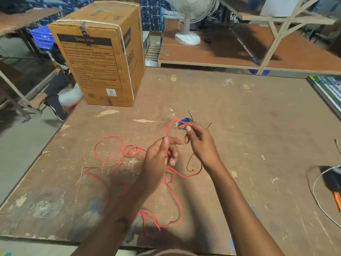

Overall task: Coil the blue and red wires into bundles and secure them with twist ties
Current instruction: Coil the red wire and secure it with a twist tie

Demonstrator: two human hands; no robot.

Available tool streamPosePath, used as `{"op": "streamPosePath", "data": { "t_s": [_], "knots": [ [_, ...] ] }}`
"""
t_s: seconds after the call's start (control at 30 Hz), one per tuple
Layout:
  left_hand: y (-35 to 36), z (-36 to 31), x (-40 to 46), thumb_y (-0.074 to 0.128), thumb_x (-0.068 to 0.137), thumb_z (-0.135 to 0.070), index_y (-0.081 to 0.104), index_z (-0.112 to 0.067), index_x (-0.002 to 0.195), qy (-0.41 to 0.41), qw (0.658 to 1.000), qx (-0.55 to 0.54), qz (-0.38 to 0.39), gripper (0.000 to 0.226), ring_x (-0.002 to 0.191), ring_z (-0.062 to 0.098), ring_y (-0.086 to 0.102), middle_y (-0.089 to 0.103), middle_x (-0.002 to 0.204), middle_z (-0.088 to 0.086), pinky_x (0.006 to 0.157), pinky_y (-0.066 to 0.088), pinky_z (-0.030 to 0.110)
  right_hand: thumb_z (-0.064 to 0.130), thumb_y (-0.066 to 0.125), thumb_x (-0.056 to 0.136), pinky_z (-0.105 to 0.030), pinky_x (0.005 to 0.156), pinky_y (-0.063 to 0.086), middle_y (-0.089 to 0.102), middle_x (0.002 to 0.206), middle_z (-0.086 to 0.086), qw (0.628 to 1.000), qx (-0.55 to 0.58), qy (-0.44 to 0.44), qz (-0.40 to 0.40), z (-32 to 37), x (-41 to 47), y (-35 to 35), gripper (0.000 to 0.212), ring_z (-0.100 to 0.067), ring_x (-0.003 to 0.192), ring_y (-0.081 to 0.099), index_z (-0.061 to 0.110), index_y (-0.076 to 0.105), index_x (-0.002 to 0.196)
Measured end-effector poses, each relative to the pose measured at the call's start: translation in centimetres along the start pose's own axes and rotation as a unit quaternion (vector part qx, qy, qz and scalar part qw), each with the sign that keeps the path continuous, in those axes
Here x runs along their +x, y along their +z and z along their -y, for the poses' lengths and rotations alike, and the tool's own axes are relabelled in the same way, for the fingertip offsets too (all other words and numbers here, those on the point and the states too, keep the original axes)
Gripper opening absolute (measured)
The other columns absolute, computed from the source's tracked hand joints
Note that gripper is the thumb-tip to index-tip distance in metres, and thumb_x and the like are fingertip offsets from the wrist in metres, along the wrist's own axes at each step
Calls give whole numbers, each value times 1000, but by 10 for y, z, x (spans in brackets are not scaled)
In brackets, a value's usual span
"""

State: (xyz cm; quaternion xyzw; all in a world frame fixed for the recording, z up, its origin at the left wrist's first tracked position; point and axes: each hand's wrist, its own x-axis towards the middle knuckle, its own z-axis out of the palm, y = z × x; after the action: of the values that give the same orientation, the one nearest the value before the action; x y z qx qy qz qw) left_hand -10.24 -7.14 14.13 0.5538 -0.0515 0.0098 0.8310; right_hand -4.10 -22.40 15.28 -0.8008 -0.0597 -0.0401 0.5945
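Starting the red coil. My right hand (200,143) pinches the end of the red wire (114,159) between thumb and forefinger, raised just in front of the blue wire bundle (185,121); the other fingers (186,140) curl loosely. My left hand (160,157) is just nearer me than the blue bundle, its fingers closed lightly round the same red wire, so an arc of it spans between the two hands.

Blue bundle sits on the counter (258,126), already coiled, dark twist tie ends poking out of it, so I judge blue is done. The rest of the red wire lies slack in loose tangled loops on the counter, on the near left side of the blue bundle, running down to the counter edge by me. A spare dark twist tie (191,163) lies near the blue bundle, under my right wrist.

To do this well: keep the right pinch fixed as the anchor, let the left feed wire through without clamping, lay each turn the same size over the right fingers. Pull slack slowly, since those crossed loops could knot if yanked. Lift tangles free rather than dragging. Keep the coil clear of the blue bundle so they don't snag. Leave a short tail, then take the spare tie.

Cardboard box (103,56) stands far left of the blue bundle.
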Motion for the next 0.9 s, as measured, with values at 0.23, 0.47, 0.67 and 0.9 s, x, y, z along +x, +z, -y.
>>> {"op": "streamPosePath", "data": {
  "t_s": [0.23, 0.47, 0.67, 0.9],
  "knots": [
    [14, -23, 18, 39, 116, -22, 69, -14, 135, 82, 948, 247, 180, 37, 57, 29, 64, 74, 80, 10, 70, 52, 34, 16, 50, 92, -38, 70, 54, 70, 77, -12, 986, -63, 12, 157, 0, -32, -3, 25, -23, 81, 69, -1, 69, 94],
    [36, -26, 32, 36, 116, -21, 57, -7, 149, 80, 951, 231, 190, 41, 116, 28, 74, 77, 125, 10, 102, 57, 43, -5, 58, 105, -7, 54, 43, 74, 71, 18, 977, -5, 69, 203, 0, -60, -12, 23, 6, 54, 60, 12, 72, 107],
    [17, 4, 52, 47, 114, -24, 48, -25, 158, 163, 856, 473, 133, 44, 132, 3, 63, 72, 136, -10, 110, 50, 30, 24, 64, 109, -16, 46, 35, 78, 89, 0, 975, 38, 142, 165, 2, -83, -31, 12, -1, 45, 46, 20, 70, 119],
    [-1, 5, 43, 39, 114, -38, 65, -31, 143, 189, 781, 568, 176, 39, 96, 9, 70, 70, 103, -22, 90, 55, 33, 21, 63, 107, -52, 81, 64, 42, 61, 0, 922, 274, 198, 189, 28, -97, -88, 25, -14, 44, 55, -3, 67, 100]
  ]
}}
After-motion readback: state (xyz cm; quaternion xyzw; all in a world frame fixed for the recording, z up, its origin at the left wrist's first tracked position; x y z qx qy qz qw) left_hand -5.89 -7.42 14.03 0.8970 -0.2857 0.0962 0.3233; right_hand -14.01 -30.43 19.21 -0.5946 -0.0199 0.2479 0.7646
